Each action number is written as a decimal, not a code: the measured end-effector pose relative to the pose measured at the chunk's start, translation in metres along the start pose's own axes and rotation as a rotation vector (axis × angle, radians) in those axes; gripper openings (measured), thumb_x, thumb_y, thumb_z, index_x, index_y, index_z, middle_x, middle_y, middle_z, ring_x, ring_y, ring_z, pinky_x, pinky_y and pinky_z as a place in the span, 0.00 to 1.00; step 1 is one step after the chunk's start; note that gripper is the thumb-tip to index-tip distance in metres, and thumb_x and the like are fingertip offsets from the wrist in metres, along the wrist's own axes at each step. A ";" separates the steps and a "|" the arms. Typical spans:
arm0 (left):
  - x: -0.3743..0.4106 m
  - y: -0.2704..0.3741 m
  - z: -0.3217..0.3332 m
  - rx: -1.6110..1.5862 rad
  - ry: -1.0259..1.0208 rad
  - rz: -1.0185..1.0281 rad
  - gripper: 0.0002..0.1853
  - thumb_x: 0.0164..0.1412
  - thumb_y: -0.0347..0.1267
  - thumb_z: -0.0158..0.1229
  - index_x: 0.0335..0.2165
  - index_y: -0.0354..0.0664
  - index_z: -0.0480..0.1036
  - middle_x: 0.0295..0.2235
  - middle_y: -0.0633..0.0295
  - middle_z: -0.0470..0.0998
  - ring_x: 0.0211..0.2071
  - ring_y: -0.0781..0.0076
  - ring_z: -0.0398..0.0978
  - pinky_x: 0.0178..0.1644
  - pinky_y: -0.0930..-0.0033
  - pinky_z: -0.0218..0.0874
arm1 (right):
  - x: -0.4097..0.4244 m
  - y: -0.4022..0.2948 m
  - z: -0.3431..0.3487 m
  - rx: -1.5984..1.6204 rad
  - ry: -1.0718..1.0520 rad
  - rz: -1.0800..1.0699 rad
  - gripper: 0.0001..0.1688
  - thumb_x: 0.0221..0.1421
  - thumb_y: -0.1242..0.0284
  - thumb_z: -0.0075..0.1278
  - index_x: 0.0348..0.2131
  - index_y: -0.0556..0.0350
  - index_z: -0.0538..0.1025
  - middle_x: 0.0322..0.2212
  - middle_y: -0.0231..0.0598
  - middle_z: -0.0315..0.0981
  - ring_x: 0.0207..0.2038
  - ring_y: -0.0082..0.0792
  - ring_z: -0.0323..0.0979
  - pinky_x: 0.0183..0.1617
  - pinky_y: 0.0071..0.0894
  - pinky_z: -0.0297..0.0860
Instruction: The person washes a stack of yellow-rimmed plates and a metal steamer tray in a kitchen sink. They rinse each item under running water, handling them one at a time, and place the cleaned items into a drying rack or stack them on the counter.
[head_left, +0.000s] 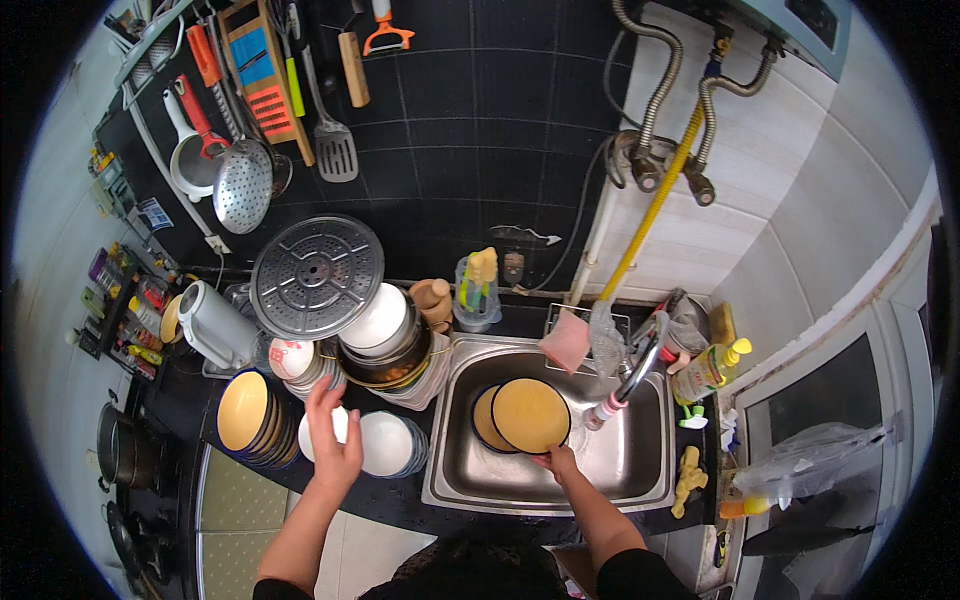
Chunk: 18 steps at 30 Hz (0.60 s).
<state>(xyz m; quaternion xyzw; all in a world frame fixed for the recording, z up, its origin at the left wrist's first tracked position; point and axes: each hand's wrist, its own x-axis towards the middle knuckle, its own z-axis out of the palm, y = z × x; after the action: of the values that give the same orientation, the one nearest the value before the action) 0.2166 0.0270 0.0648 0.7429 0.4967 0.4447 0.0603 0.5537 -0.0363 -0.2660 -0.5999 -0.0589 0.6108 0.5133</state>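
Note:
My right hand (556, 461) grips the near rim of a yellow dish with a dark edge (531, 416), held over the stainless steel sink (480, 491). Another yellow dish (486, 424) lies partly beneath it at the left. My left hand (334, 442) is raised above the counter with its fingers apart, holding nothing, in front of a white bowl (306, 436). Left of it stands a stack of yellow bowls with blue rims (244, 412); right of it, a stack of white bowls (386, 444). The faucet (643, 360) reaches over the sink's right part.
Behind the left hand are a perforated steamer plate (317, 276), patterned small bowls (292, 360) and a pot with white bowls (375, 322). A white kettle (217, 326) stands farther left. A detergent bottle (705, 375) and yellow gloves (688, 480) lie right of the sink.

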 end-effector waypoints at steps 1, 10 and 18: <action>0.002 0.014 0.007 -0.041 -0.032 0.032 0.19 0.45 0.18 0.48 0.40 0.32 0.62 0.46 0.46 0.58 0.42 0.56 0.63 0.44 0.65 0.56 | -0.003 0.001 -0.014 0.006 0.006 -0.006 0.15 0.50 0.77 0.36 0.39 0.68 0.61 0.32 0.52 0.67 0.31 0.42 0.71 0.33 0.36 0.73; -0.025 0.050 0.083 -0.257 -0.314 0.143 0.10 0.43 0.18 0.50 0.29 0.34 0.70 0.37 0.52 0.68 0.35 0.57 0.67 0.38 0.66 0.60 | -0.017 -0.001 -0.092 -0.229 0.180 -0.396 0.12 0.50 0.78 0.39 0.36 0.68 0.64 0.29 0.45 0.69 0.27 0.35 0.72 0.29 0.29 0.73; -0.075 0.053 0.179 -0.316 -0.762 0.211 0.11 0.44 0.22 0.51 0.32 0.36 0.69 0.33 0.53 0.70 0.38 0.54 0.66 0.43 0.61 0.58 | -0.030 -0.037 -0.116 -0.240 0.151 -0.042 0.14 0.50 0.77 0.40 0.37 0.71 0.64 0.29 0.51 0.69 0.24 0.42 0.72 0.26 0.33 0.74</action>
<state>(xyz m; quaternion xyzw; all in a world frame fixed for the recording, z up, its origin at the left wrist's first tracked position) 0.3738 0.0047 -0.0590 0.8824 0.2859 0.2127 0.3072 0.6588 -0.1037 -0.2522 -0.7000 -0.1053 0.5416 0.4534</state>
